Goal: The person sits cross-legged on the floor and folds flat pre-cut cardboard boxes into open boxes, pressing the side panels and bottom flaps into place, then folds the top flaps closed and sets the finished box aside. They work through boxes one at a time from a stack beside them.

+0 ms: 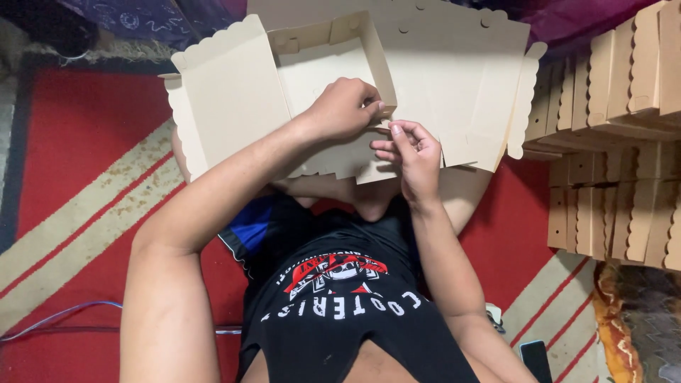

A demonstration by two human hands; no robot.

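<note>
two hands on one half-folded carton

both hands meet at the near wall of a pale cardboard box (319, 78) that rests over the person's lap, above a red carpet with cream stripes (78, 213). left hand (344, 108) is curled down over the box's right-hand corner, its fingers (370, 106) pressed together and pinching the edge of the upright side wall. right hand (415, 152) sits just beside it, thumb and forefinger closed on a small tab at the same corner, the other fingers loosely bent.

box condition: one compartment is raised, with walls standing on three sides; a scalloped flap (227, 92) lies open to the left, and a wide flat panel (461, 78) with a scalloped edge spreads to the right, unfolded.

surroundings: stacks of folded cartons (617, 142) of the same colour stand at the right edge, well apart from the hands. a dark phone (533, 358) lies on the carpet near the right forearm. a thin blue cable (64, 315) runs across the carpet at lower left.
</note>
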